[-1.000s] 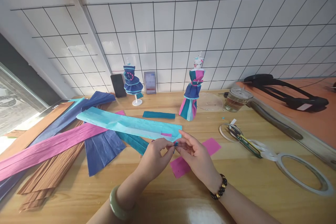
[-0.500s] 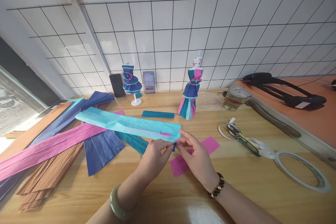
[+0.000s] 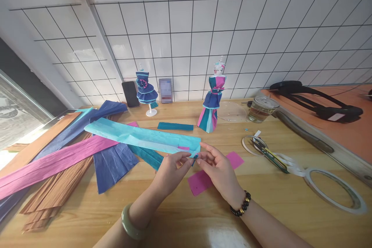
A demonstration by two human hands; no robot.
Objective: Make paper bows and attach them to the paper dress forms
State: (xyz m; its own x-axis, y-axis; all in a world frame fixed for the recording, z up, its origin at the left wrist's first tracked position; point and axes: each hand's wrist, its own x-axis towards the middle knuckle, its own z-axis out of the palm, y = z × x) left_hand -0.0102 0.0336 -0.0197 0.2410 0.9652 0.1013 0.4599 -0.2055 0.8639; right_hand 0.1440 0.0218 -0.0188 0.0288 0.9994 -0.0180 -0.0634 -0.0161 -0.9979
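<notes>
Between my fingertips is a small blue paper piece (image 3: 195,157), mostly covered by the fingers. My left hand (image 3: 171,172) pinches it from the left, thumb against index finger. From the other side my right hand (image 3: 219,170) grips it with thumb and fingers. Just beyond the fingertips lies a long light-blue crepe paper strip (image 3: 145,135) with a small pink scrap (image 3: 183,148) on it. A magenta paper strip (image 3: 200,183) passes partly hidden beneath my right hand. The end of a teal crepe strip (image 3: 148,157) reaches near my left hand.
Two dressed mini mannequins, one in navy (image 3: 146,89) and one multicoloured (image 3: 213,99), stand at the back. Pink (image 3: 58,155), brown (image 3: 58,186) and dark-blue (image 3: 114,166) crepe papers spread leftward. Tape rings (image 3: 312,190), a cutter (image 3: 271,155) and a glass (image 3: 261,109) occupy the right.
The fingertips have shifted slightly around the small blue piece, and more of it shows between them. Both hands stay in nearly the same place.
</notes>
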